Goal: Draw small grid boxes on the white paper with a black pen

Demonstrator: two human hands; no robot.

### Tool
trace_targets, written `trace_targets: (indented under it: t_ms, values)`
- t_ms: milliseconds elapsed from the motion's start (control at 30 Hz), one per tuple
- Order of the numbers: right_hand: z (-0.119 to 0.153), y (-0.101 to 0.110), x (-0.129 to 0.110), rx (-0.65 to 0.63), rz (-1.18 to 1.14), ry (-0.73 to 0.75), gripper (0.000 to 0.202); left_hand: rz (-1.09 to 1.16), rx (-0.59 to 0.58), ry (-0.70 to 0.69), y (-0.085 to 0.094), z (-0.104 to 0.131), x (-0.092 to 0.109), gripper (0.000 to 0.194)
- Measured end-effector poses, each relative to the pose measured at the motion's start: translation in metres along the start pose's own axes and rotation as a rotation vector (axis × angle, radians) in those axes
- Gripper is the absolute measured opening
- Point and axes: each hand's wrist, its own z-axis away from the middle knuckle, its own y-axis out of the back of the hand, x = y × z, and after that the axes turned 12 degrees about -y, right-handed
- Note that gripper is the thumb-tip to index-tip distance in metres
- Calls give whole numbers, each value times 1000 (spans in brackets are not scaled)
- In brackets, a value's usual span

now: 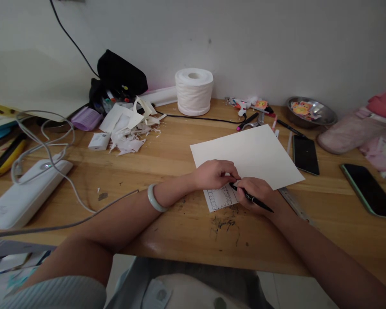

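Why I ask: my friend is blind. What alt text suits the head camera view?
The person's right hand holds a black pen over a white sheet with a small looped pattern; the left hand rests on the sheet. Around them on the wooden desk are paper scraps, a white roll and two phones.

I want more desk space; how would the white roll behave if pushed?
The white roll stands on a broad end, so it likely slides before tipping. Its soft, hollow-cored look suggests lightness. Knocked over, being round, it would probably roll.
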Motion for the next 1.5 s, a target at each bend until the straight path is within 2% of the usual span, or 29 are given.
trace_targets:
  t_ms: [200,400,567,700,833,1000,1200,1500]
  values:
    - [2,-4,4,-34,19,48,16,13,-7,5,0,-1,0,14]
    - [1,-2,1,-53,18,-2,15,16,-5,5,-1,0,-1,12]
    - [0,1,-1,-10,-15,-7,14,18,5,-9,-1,0,-2,12]
    - [2,3,0,-54,-18,-46,13,1,-6,-9,0,-1,0,12]
    - [5,0,5,-83,-45,-134,12,-31,-19,-9,1,0,1,14]
    - [9,-8,12,-40,-101,-250,12,-39,-10,-19,0,0,2,14]
    - [8,-4,9,-36,-213,-451,11,-42,-25,-15,1,0,2,15]
    - [3,-12,13,48,-362,-544,14,-27,-19,-17,1,0,1,14]
